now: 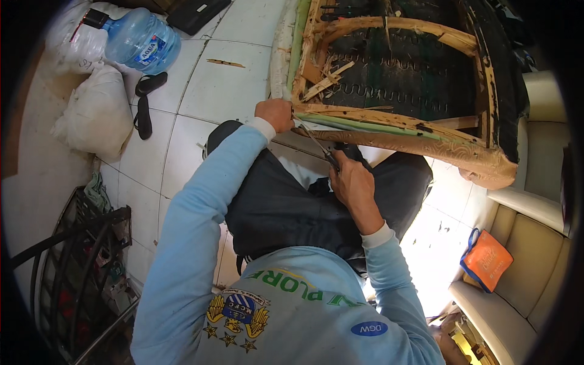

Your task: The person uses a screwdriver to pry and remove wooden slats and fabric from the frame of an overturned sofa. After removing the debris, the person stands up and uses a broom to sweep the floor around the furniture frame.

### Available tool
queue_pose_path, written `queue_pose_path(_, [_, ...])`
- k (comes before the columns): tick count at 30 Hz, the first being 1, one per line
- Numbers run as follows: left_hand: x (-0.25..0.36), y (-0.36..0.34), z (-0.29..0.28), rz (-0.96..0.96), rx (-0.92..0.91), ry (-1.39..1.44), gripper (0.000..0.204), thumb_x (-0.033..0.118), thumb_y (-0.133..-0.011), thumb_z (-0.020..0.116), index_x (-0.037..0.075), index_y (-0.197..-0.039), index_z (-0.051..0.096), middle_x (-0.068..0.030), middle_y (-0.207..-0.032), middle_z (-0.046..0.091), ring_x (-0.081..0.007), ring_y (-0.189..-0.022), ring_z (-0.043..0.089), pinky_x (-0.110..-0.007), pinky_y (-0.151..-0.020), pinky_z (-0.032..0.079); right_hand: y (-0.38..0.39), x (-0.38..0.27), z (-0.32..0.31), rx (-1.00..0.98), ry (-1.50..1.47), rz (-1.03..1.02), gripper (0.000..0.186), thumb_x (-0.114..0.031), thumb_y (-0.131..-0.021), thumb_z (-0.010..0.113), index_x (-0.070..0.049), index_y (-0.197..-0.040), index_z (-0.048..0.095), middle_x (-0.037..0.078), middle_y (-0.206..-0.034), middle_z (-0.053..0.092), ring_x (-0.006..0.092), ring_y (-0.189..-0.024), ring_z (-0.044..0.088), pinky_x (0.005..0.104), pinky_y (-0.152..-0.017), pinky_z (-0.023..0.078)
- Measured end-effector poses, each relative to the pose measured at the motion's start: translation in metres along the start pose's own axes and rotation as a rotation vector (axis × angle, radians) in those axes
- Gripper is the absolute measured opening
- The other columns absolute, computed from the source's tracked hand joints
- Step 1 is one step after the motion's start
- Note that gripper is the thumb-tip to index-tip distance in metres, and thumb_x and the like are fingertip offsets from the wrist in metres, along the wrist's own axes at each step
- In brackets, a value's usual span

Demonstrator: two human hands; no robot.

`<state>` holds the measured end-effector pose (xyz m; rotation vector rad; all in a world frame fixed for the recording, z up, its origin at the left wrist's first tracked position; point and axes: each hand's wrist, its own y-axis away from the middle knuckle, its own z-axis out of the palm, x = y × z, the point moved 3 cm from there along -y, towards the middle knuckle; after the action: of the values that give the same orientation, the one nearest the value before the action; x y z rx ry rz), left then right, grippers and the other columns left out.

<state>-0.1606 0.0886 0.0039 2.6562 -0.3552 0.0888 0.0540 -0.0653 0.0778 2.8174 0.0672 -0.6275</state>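
In front of me lies an upholstered furniture frame (398, 25), its bare wood, black backing and wavy springs exposed. My right hand (354, 185) is closed round the dark handle of a screwdriver (320, 146). Its thin metal shaft slants up and left to the frame's near-left corner, where the tip is hard to make out. At that same corner my left hand (275, 115) is closed in a fist; what its fingers grip is hidden. Tan patterned fabric (420, 143) hangs along the frame's near edge, below a green strip (389, 126).
Splintered wood (328, 82) lies inside the frame, and another splinter (226, 62) on the tiles. To the left are a blue water jug (149, 45), black sandals (143, 115), a white sack (100, 112) and a black metal rack (79, 249). An orange pouch (488, 260) rests on a beige seat (505, 310).
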Motion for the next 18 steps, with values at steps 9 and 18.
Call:
queue_pose_path(9, [-0.005,0.020,-0.015,0.248,0.427,-0.116,0.021,0.029,-0.082,0.075,0.010,-0.091,0.078,-0.0132,-0.103,0.068,-0.0331,-0.091,0.070,-0.046,-0.072,0.058,0.006,0.003,0.014,0.027,-0.049,0.026,0.029,-0.018,-0.092,0.066,-0.009,-0.120,0.062,0.025,-0.088,0.073,0.0431,-0.082,0.073,0.0530,-0.069,0.058])
queue_pose_path(18, [-0.016,0.023,0.036,0.016,0.160,0.239,0.028,0.031,-0.094,0.061,0.009,-0.083,0.074,-0.0151,-0.076,0.067,-0.0302,-0.073,0.068,-0.044,-0.065,0.051,0.006,-0.003,0.028,-0.040,0.076,0.010,0.024,-0.015,-0.092,0.064,-0.009,-0.114,0.057,0.022,-0.084,0.072,0.0433,-0.074,0.072,0.0532,-0.064,0.057])
